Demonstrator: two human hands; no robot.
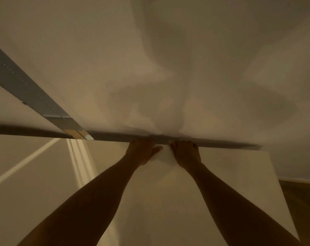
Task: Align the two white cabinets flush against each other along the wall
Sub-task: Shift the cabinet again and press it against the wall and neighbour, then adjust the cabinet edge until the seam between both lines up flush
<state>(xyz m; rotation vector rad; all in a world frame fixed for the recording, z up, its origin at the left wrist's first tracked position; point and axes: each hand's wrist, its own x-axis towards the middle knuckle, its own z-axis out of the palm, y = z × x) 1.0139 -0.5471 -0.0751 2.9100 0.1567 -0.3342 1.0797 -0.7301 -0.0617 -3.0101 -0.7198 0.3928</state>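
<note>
- The white cabinet top (pixel 212 183) fills the lower middle and right of the view, its far edge running across the centre just short of the wall (pixel 150 50).
- The left hand (pixel 141 153) lies palm-down at that far edge, thumb splayed toward three o'clock and fingers curled over the rim into the dark gap (pixel 221 142) behind, so it grips the cabinet's back edge.
- The right hand (pixel 186 153) sits just beside it at three o'clock, held the same way, fingertips hooked over the rim; the two thumbs nearly meet.
- Both forearms reach in from six o'clock and cover part of the top.
- A second white cabinet surface (pixel 26 166) lies toward nine o'clock; pale streaks at about eight o'clock probably mark the seam between the two, though blur makes it hard to say whether they touch.
- A grey strip with dotted lines (pixel 26 86) runs diagonally from ten o'clock down to the cabinet's back edge (what it is cannot be told).
- Wooden floor (pixel 303 201) shows at four o'clock beyond the cabinet's right side, below a pale skirting line.
- Shadows of the arms and head mottle the wall at twelve o'clock.
- Counted: two hands, two cabinet surfaces, one grey strip; the cabinets' fronts and sides are out of sight.
</note>
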